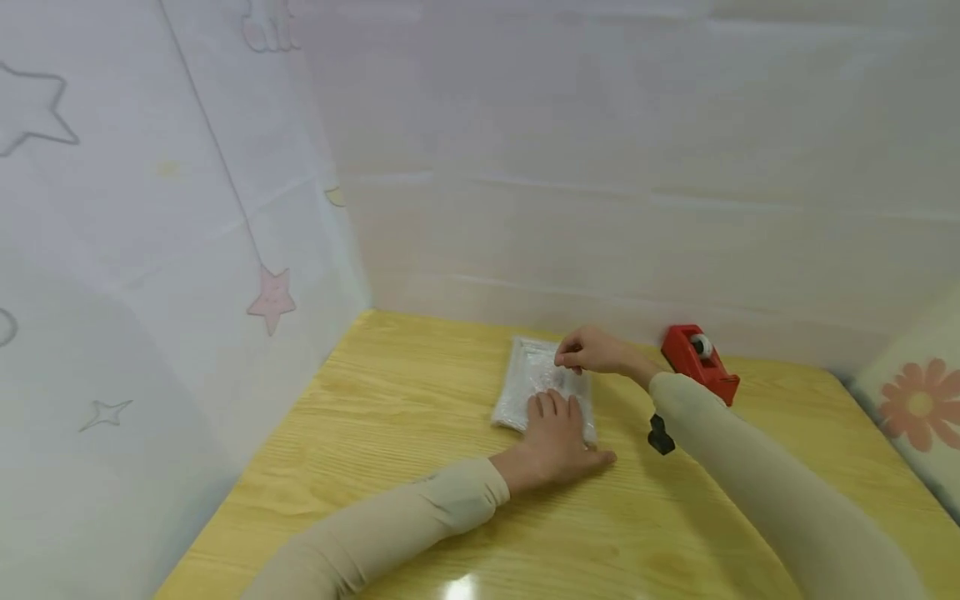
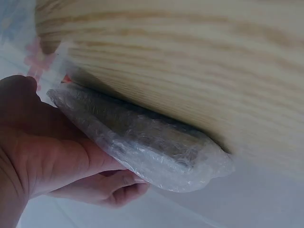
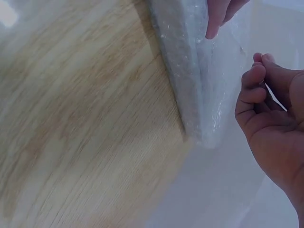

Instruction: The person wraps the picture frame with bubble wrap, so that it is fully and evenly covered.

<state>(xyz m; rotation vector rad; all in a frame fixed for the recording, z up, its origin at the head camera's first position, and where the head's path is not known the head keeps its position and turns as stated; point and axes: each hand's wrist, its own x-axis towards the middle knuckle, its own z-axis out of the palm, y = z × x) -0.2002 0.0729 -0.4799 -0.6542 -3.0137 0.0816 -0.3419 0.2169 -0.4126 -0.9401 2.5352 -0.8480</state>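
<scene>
A flat, roughly rectangular package wrapped in clear bubble wrap lies on the table. My left hand rests on its near part with fingers spread and the thumb stretched to the right, past the package's edge. In the left wrist view the crinkled wrap shows along the package's side. My right hand is over the far right part, thumb and index fingertip pinched together. Between them is what looks like a piece of clear tape, barely visible. In the right wrist view the right hand's other fingers are curled.
A red tape dispenser with a roll in it stands at the back right, beyond my right forearm. The wood-grain table meets a pale cloth backdrop behind and at the left. A small black device shows at the right wrist.
</scene>
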